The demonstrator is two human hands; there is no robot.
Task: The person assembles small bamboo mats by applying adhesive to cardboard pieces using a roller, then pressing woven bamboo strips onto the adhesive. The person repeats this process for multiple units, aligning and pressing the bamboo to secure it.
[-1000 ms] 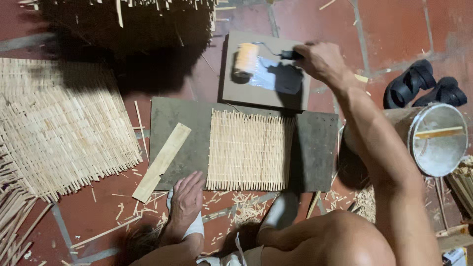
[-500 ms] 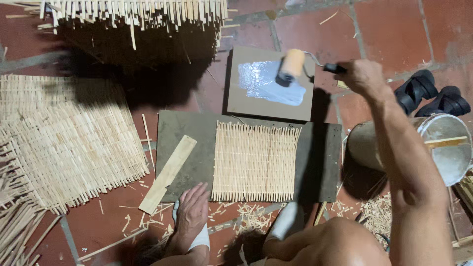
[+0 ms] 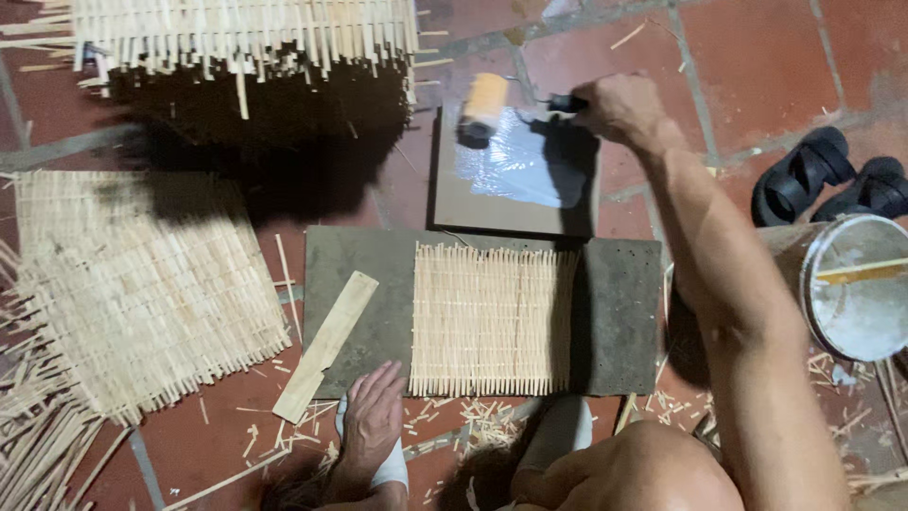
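My right hand [image 3: 619, 109] grips the dark handle of a small paint roller [image 3: 483, 106] with a tan foam sleeve, held at the far left edge of a square board [image 3: 515, 203] smeared with shiny wet glue. In front of that board a woven bamboo mat [image 3: 492, 317] lies on a dark grey slab [image 3: 615, 312]. My left hand [image 3: 371, 426] rests palm down on the floor at the slab's near edge, holding nothing. A flat wooden slat [image 3: 326, 345] lies diagonally over the slab's left end.
A larger woven bamboo mat [image 3: 142, 284] lies at left, with loose bamboo strips [image 3: 28, 445] beside it. Another bamboo mat [image 3: 246, 33] sits at the top. A round metal tin [image 3: 856, 284] and black sandals [image 3: 832, 185] are at right. Bamboo offcuts [image 3: 482, 426] litter the red tiles.
The roller has travelled over the glue board, right and then back to its far left edge. My left hand stayed on the floor. The view shifted slightly.
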